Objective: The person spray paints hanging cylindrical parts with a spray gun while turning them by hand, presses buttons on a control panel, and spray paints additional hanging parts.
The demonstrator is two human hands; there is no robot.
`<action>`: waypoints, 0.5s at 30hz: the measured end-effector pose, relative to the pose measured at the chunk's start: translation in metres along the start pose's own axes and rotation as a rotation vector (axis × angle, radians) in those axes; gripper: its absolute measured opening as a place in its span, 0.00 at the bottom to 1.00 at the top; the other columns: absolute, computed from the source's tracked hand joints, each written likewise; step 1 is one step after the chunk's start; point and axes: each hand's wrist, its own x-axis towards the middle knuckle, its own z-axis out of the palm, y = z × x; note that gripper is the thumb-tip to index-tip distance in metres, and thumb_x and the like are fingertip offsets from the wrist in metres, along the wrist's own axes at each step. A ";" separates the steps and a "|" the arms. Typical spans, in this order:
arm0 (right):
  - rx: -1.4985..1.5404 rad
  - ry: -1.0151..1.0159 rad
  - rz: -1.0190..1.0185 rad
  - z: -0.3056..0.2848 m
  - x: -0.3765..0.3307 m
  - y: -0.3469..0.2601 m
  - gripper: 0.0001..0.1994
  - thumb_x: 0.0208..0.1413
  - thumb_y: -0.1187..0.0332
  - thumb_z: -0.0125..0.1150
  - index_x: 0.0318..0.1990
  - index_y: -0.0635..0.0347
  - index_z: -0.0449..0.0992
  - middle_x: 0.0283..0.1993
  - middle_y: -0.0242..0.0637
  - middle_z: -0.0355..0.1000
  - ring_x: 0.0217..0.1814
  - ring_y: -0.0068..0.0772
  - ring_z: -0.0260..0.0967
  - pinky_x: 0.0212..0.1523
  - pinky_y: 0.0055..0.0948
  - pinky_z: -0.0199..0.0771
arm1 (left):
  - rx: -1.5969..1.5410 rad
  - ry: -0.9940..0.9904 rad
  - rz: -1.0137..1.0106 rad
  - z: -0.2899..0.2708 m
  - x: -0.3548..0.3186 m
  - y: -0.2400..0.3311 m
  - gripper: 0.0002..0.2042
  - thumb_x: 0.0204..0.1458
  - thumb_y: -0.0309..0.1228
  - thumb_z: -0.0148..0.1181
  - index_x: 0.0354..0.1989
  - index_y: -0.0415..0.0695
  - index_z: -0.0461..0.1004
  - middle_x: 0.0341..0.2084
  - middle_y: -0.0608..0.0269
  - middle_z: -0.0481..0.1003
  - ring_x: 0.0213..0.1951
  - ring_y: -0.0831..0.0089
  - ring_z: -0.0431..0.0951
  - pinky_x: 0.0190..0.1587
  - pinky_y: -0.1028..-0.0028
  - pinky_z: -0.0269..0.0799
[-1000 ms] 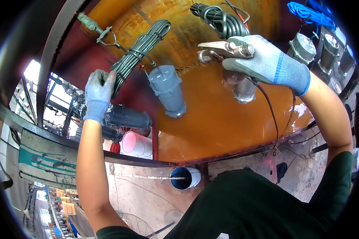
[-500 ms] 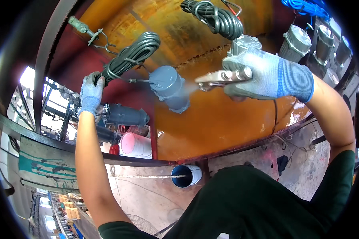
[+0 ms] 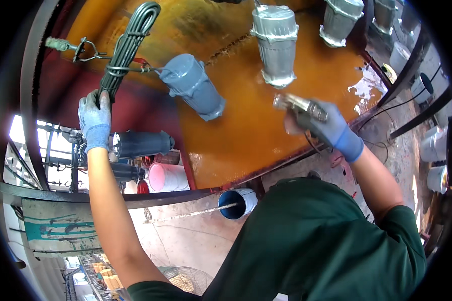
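My left hand [image 3: 94,120], in a blue-grey glove, is closed round the lower end of a coiled dark cable [image 3: 130,45]. From this coil a lead runs to a hanging, tilted cylindrical motor-like housing [image 3: 193,85] coated blue-grey. My right hand [image 3: 331,131], gloved too, grips a metal spray gun [image 3: 302,106] a little blurred by motion. The gun points left and stands apart from the coated housing, with no mist visible at its nozzle. Above it hangs a bare silver housing [image 3: 277,47], not touched by either hand.
Behind the housings is an orange-brown stained booth basin [image 3: 246,145] with a raised front edge. More silver housings [image 3: 340,20] hang at the upper right. Dark coated ones [image 3: 144,144] hang at the left. A pink-topped bucket [image 3: 168,176] and a blue-lined bucket [image 3: 236,203] stand below.
My right hand has drawn the spray gun down and away from the coated housing, and the mist has gone. The cable coil is more upright. Silver housings now hang nearer the middle of view.
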 end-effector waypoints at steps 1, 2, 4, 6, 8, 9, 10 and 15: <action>0.041 0.111 -0.058 0.001 -0.001 -0.001 0.13 0.65 0.62 0.69 0.49 0.61 0.80 0.33 0.26 0.76 0.29 0.14 0.69 0.29 0.22 0.70 | 0.036 -0.009 -0.009 -0.001 -0.002 0.003 0.22 0.67 0.49 0.56 0.58 0.46 0.80 0.52 0.48 0.77 0.55 0.46 0.76 0.58 0.51 0.72; 0.104 0.174 -0.005 -0.001 0.004 0.003 0.13 0.65 0.62 0.69 0.50 0.61 0.80 0.34 0.26 0.77 0.29 0.13 0.68 0.28 0.21 0.68 | 0.060 -0.015 -0.006 -0.003 -0.002 0.007 0.23 0.67 0.49 0.56 0.59 0.46 0.80 0.52 0.48 0.77 0.56 0.47 0.76 0.59 0.51 0.72; 0.260 0.230 0.030 0.003 0.006 0.014 0.16 0.66 0.61 0.69 0.55 0.59 0.80 0.34 0.26 0.77 0.28 0.09 0.67 0.25 0.17 0.64 | 0.096 -0.028 -0.005 -0.004 -0.005 0.017 0.23 0.67 0.50 0.55 0.61 0.47 0.79 0.54 0.50 0.76 0.57 0.48 0.76 0.59 0.52 0.72; 0.234 0.072 -0.030 0.016 -0.003 0.000 0.16 0.65 0.61 0.70 0.55 0.58 0.80 0.34 0.26 0.77 0.29 0.10 0.68 0.26 0.18 0.65 | 0.141 -0.038 -0.023 -0.009 -0.009 0.023 0.24 0.67 0.52 0.54 0.60 0.48 0.79 0.53 0.50 0.76 0.57 0.48 0.76 0.58 0.50 0.74; 0.075 -0.168 -0.141 0.027 -0.003 0.004 0.15 0.64 0.63 0.71 0.54 0.58 0.80 0.36 0.27 0.79 0.33 0.13 0.71 0.29 0.20 0.71 | 0.173 -0.043 -0.012 -0.009 -0.013 0.019 0.24 0.68 0.52 0.53 0.60 0.49 0.79 0.52 0.50 0.76 0.56 0.48 0.77 0.55 0.49 0.76; -0.021 -0.208 -0.279 0.028 -0.001 0.009 0.14 0.64 0.62 0.70 0.51 0.59 0.81 0.36 0.28 0.80 0.34 0.17 0.73 0.31 0.23 0.74 | 0.188 -0.026 -0.007 -0.008 -0.014 0.019 0.23 0.67 0.52 0.54 0.61 0.50 0.79 0.52 0.50 0.76 0.55 0.48 0.77 0.55 0.49 0.76; 0.030 -0.221 -0.242 0.026 0.003 0.011 0.14 0.64 0.62 0.70 0.51 0.59 0.81 0.35 0.29 0.79 0.32 0.18 0.74 0.31 0.25 0.75 | 0.176 -0.007 -0.002 -0.009 -0.012 0.018 0.23 0.68 0.51 0.53 0.60 0.50 0.79 0.51 0.48 0.76 0.54 0.45 0.77 0.55 0.49 0.75; 0.169 0.129 0.010 0.025 0.023 0.009 0.13 0.64 0.63 0.69 0.48 0.62 0.79 0.35 0.32 0.80 0.28 0.18 0.73 0.24 0.24 0.72 | 0.156 0.021 0.021 -0.005 -0.009 0.023 0.23 0.68 0.49 0.53 0.61 0.47 0.79 0.50 0.45 0.77 0.54 0.43 0.76 0.56 0.48 0.72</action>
